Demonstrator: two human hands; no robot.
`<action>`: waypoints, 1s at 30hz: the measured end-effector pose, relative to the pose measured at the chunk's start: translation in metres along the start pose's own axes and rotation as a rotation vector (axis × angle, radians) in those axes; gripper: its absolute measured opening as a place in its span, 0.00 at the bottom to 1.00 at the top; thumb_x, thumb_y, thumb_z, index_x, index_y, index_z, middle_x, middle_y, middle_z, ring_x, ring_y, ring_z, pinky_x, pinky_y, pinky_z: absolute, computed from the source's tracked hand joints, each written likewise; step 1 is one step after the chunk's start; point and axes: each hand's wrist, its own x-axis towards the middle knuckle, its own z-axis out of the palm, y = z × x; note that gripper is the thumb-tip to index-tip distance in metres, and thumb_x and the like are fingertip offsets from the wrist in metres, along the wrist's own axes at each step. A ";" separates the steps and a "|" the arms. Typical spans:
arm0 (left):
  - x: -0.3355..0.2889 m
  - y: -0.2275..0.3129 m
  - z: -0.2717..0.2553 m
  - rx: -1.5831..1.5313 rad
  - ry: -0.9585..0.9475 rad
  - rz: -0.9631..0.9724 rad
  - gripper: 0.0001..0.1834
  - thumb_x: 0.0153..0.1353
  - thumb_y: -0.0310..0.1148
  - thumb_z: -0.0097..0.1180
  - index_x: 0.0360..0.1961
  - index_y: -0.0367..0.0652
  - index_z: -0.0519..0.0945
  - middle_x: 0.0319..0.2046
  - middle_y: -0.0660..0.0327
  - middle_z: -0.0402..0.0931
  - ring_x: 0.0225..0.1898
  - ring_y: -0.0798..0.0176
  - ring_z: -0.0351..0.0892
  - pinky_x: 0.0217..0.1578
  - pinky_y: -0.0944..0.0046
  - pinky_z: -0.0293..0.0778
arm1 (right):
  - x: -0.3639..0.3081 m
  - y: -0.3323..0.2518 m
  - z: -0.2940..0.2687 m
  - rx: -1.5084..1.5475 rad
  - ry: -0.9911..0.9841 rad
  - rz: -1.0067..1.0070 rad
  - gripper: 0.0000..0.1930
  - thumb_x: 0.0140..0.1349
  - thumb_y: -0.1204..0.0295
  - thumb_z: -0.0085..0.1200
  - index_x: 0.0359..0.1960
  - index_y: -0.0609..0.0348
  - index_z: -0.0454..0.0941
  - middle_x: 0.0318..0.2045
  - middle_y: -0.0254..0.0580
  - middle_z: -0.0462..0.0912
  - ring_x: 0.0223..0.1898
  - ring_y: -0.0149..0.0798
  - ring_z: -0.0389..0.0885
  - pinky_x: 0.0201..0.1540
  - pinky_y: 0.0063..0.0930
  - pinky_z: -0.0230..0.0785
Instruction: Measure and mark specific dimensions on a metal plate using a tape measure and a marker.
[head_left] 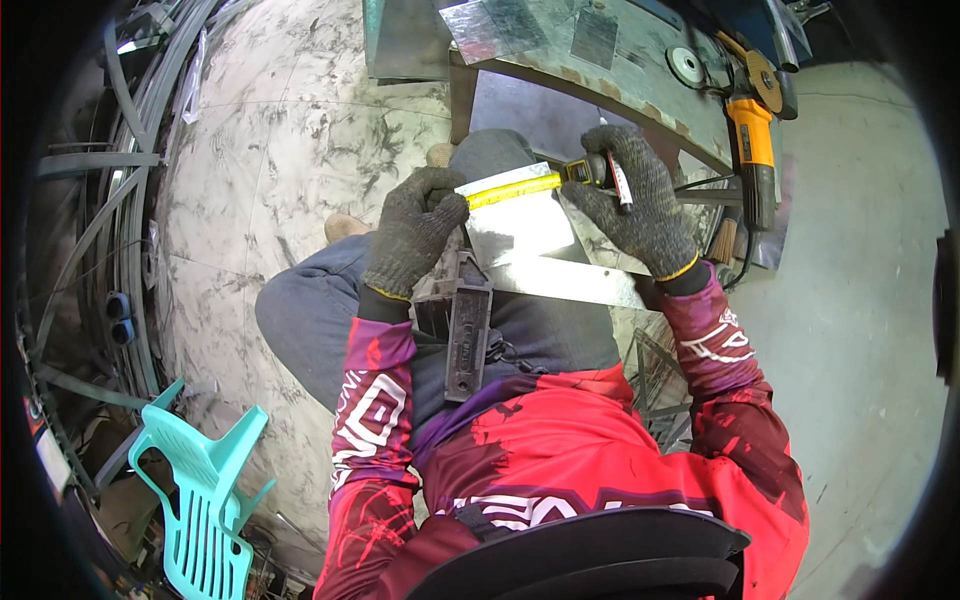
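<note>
Over my lap a yellow tape measure blade (515, 190) is drawn out across a shiny piece of sheet metal (535, 232). My left hand (415, 228), in a dark knitted glove, is closed at the blade's end by the sheet's left edge. In my gloved right hand (640, 200) are the tape measure's case (580, 172) and a white marker (621, 181) with a dark cap. Below the sheet a bright metal strip (575, 281) lies across my thighs. Near my left wrist rests a long black tool (468, 330), its kind unclear.
A worn metal bench (660, 110) stands ahead, bearing thin metal plates (595, 40), a grinding disc (686, 66) and a yellow angle grinder (752, 135) at its right edge. Metal bars (150, 100) lie along the left. A turquoise plastic chair (205, 490) is at lower left.
</note>
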 end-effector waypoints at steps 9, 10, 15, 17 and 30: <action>0.010 0.001 -0.003 -0.138 0.026 -0.017 0.09 0.61 0.23 0.58 0.42 0.33 0.82 0.35 0.61 0.80 0.35 0.70 0.77 0.37 0.68 0.75 | 0.016 0.008 0.001 0.014 -0.014 -0.060 0.25 0.57 0.70 0.71 0.53 0.62 0.74 0.46 0.45 0.79 0.47 0.37 0.80 0.50 0.32 0.75; 0.015 0.004 -0.006 -0.162 -0.013 0.006 0.08 0.61 0.23 0.58 0.42 0.34 0.82 0.34 0.61 0.80 0.35 0.70 0.77 0.37 0.68 0.75 | 0.014 0.007 0.002 0.011 -0.005 -0.066 0.25 0.57 0.70 0.71 0.53 0.62 0.74 0.46 0.45 0.79 0.47 0.37 0.80 0.50 0.32 0.75; 0.013 -0.002 0.000 -0.131 -0.021 -0.024 0.06 0.63 0.24 0.58 0.40 0.36 0.81 0.32 0.63 0.80 0.34 0.71 0.77 0.37 0.68 0.75 | 0.003 0.013 0.010 0.122 0.030 0.027 0.28 0.49 0.69 0.72 0.51 0.60 0.73 0.43 0.48 0.76 0.44 0.49 0.79 0.48 0.39 0.73; 0.009 0.001 -0.001 -0.111 -0.032 -0.052 0.05 0.64 0.25 0.59 0.39 0.36 0.80 0.31 0.64 0.79 0.33 0.71 0.77 0.36 0.68 0.75 | 0.000 0.004 0.009 0.156 0.031 0.055 0.28 0.49 0.69 0.71 0.51 0.60 0.73 0.43 0.48 0.75 0.44 0.49 0.79 0.48 0.40 0.73; 0.008 0.006 0.001 -0.191 -0.003 -0.055 0.07 0.64 0.28 0.60 0.41 0.36 0.81 0.32 0.64 0.78 0.33 0.72 0.75 0.35 0.68 0.73 | 0.004 0.005 0.015 0.101 0.023 0.028 0.28 0.51 0.71 0.72 0.53 0.61 0.73 0.45 0.49 0.75 0.45 0.47 0.78 0.49 0.38 0.73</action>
